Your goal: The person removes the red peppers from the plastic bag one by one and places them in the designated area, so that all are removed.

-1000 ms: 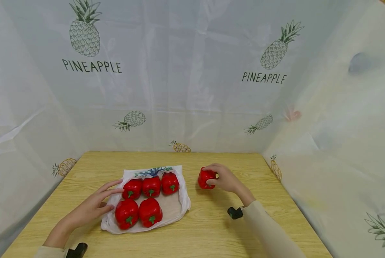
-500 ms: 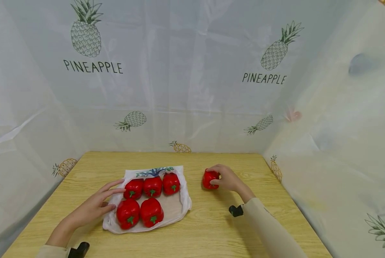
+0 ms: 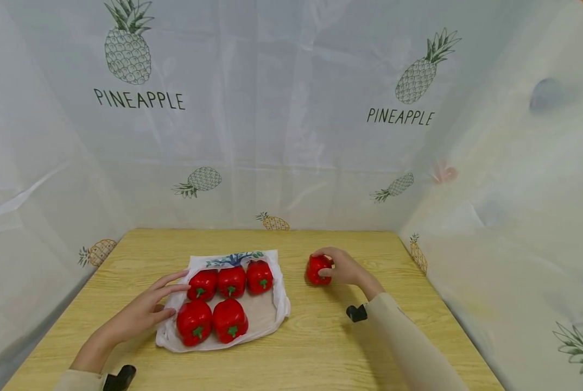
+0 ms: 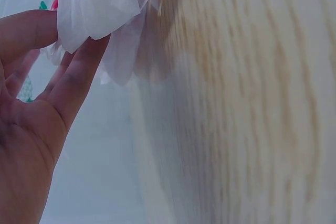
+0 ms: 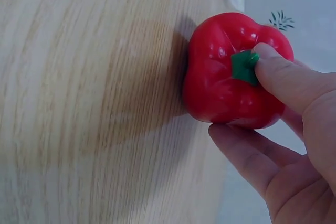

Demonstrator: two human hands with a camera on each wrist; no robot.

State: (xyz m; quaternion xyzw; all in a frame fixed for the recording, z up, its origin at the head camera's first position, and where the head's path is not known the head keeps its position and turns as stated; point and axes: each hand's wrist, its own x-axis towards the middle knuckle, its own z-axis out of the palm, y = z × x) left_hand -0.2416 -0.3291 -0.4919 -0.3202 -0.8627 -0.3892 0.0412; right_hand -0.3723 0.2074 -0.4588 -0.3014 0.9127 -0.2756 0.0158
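Note:
A red bell pepper (image 3: 317, 270) with a green stem is at the right of the table, gripped by my right hand (image 3: 344, 268). In the right wrist view, the thumb presses by the stem of this pepper (image 5: 231, 98) and the fingers lie along its side and behind. My left hand (image 3: 137, 314) rests its extended fingers at the left edge of a white plastic bag (image 3: 264, 314). Several red bell peppers lie in it: three in a back row, such as the middle pepper (image 3: 231, 281), and two in front, such as the left pepper (image 3: 194, 321). The left wrist view shows fingertips touching the crumpled plastic (image 4: 100, 9).
A wood-grain table (image 3: 316, 347) bears everything. A translucent curtain (image 3: 291, 136) printed with pineapples hangs behind and along both sides. A bare strip of table separates the bag from the pepper in my right hand.
Over the first half second, the right hand and its pepper shifted slightly right, away from the bag. Since then they have barely moved. The left hand stays at the bag's edge.

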